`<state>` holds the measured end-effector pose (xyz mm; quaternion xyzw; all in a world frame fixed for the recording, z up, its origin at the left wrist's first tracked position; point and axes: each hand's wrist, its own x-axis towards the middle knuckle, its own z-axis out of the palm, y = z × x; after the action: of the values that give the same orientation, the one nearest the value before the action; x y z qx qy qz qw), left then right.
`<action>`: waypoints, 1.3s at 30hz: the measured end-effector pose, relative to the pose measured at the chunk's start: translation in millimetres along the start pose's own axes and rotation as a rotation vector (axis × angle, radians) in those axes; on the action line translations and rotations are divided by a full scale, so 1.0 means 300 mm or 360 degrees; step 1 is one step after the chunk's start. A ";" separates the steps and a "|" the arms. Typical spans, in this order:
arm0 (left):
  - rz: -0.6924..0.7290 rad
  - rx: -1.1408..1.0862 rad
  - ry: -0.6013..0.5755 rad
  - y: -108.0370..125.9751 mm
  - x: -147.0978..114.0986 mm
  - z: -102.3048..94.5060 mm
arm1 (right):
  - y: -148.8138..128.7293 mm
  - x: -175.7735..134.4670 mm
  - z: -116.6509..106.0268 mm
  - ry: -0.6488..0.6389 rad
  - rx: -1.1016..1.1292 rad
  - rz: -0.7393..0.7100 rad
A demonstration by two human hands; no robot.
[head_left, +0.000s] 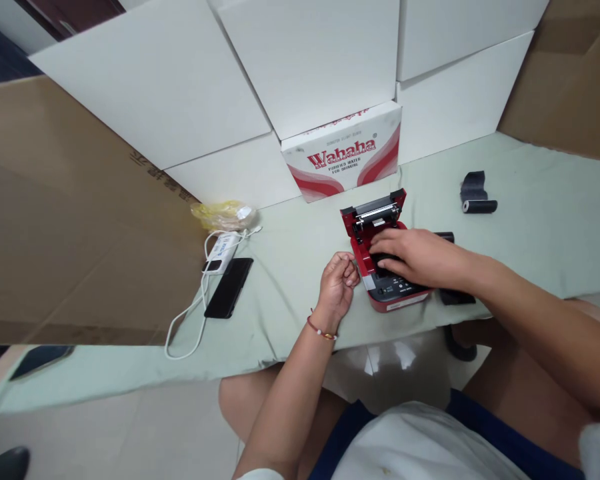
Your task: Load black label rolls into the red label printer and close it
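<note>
A red and black printer (400,293) lies on the cloth-covered table with its lid (379,212) raised. My right hand (410,253) reaches over it from the right. Its fingers and thumb are bent down into the open compartment, around something dark that they mostly hide. Close against the printer's left side, my left hand (339,277) is curled into a loose fist with nothing visible in it. Partly under my right wrist, a black roll end (447,237) and a dark glossy sheet (457,297) show beside the printer.
Farther right lies a small black roll (480,207) with a partly unrolled strip. To the left are a black phone (229,288), a white power strip (223,252) with cable, and a yellowish plastic bag (225,215). A Wahaha carton (345,153) and cardboard panels (80,220) border the table.
</note>
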<state>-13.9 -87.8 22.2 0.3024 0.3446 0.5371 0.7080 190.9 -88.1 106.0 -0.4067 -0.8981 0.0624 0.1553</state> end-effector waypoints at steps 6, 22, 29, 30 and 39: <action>0.0013 0.0001 -0.0023 -0.009 0.011 -0.007 | -0.082 -0.179 0.082 0.0686 -0.0112 -0.0326; 0.0511 0.2403 0.0029 0.171 -0.026 0.272 | -0.086 -0.279 0.180 0.0879 -0.0080 -0.0184; 0.0369 0.2834 -0.0009 0.166 0.039 0.329 | -0.081 -0.285 0.183 0.0839 -0.0052 -0.0174; 0.0387 0.2858 -0.0050 0.164 0.048 0.327 | -0.080 -0.286 0.183 0.0834 -0.0053 -0.0170; 0.0567 0.2864 -0.0278 0.150 0.077 0.305 | -0.077 -0.295 0.188 0.0818 -0.0027 -0.0164</action>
<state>39.8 -59.8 107.4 0.8272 0.5261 0.1431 0.1363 210.9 -168.8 38.2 -0.3641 -0.8493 -0.0584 0.3779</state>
